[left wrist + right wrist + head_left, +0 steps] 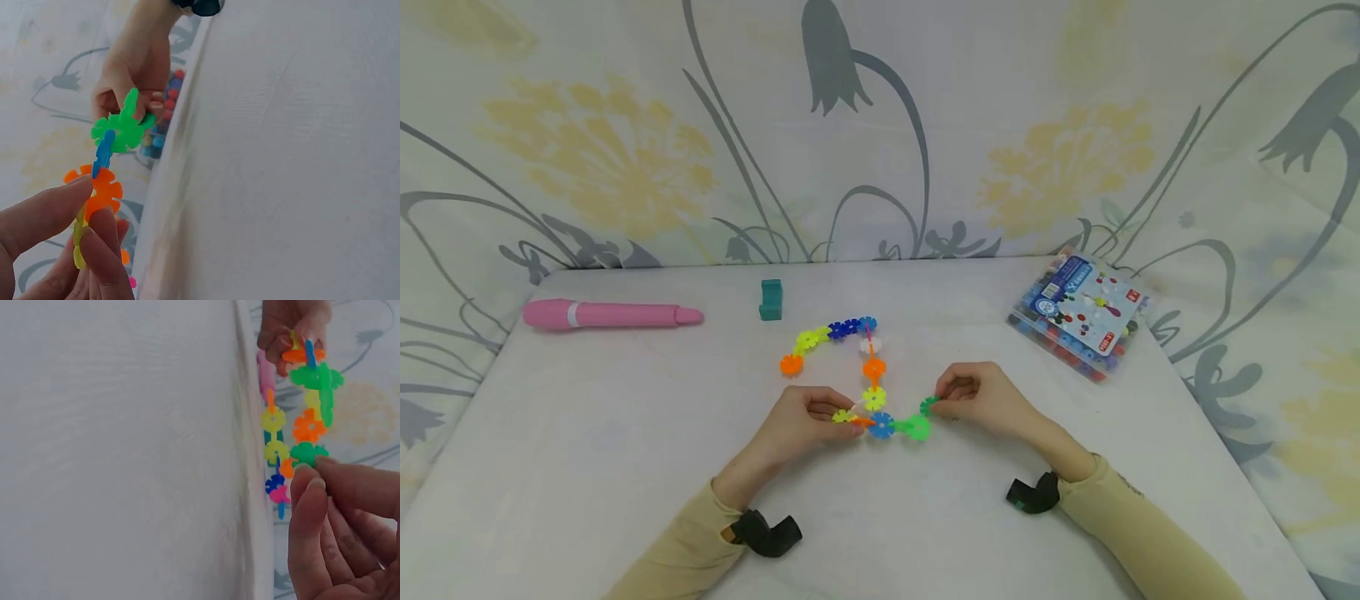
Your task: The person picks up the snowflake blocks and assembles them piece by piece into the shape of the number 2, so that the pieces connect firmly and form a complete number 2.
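Note:
A chain of colourful flower-shaped interlocking discs [874, 367] curves over the table, its far end finishing in an orange disc [792, 365]. My left hand [801, 422] pinches the near part of the chain at an orange disc [106, 192], beside a yellow one [79, 240]. From there a blue disc [882, 425] leads to bright green discs [917, 428]. Between thumb and fingers, my right hand [988, 398] holds a darker green disc [309, 454], close to the bright green ones. Whether the darker disc touches them, I cannot tell.
At the back right lies a clear case [1078, 312] of coloured pieces with a printed sheet. A pink wand-shaped object [617, 315] lies at the back left. Near the back middle is a small teal block [771, 300]. Patterned fabric [880, 150] hangs behind the table.

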### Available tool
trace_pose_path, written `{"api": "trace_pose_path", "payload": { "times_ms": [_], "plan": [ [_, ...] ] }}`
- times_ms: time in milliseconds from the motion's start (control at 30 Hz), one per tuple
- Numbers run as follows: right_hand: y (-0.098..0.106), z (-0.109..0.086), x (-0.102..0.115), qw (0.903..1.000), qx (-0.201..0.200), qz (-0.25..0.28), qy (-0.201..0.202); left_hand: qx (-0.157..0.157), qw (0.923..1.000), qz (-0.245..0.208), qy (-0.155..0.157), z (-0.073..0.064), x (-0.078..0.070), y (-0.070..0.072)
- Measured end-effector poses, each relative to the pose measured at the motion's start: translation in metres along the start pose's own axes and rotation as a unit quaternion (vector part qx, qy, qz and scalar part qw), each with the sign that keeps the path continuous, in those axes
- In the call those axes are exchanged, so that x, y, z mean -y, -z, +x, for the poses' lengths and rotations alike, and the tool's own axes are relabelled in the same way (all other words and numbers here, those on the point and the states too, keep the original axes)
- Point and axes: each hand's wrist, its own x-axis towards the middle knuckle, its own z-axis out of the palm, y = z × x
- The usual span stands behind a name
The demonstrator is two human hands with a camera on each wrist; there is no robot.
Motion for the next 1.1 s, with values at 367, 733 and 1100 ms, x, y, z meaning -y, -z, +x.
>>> {"api": "trace_pose_path", "payload": {
  "times_ms": [367,733,1100],
  "plan": [
    [0.021,-0.018,-0.004,0.9925,0.102,0.062,0.023,0.011,0.9998,0.017,-0.008,-0.001,0.006,-0.015],
    [0.018,-0.018,-0.009,0.9879,0.132,0.071,0.038,0.013,0.9998,0.011,0.005,-0.001,0.005,-0.011],
    [0.014,-0.018,-0.007,0.9879,0.128,0.079,0.041,0.015,0.9999,0.005,0.005,0.0,0.005,-0.012]
  ]
}}
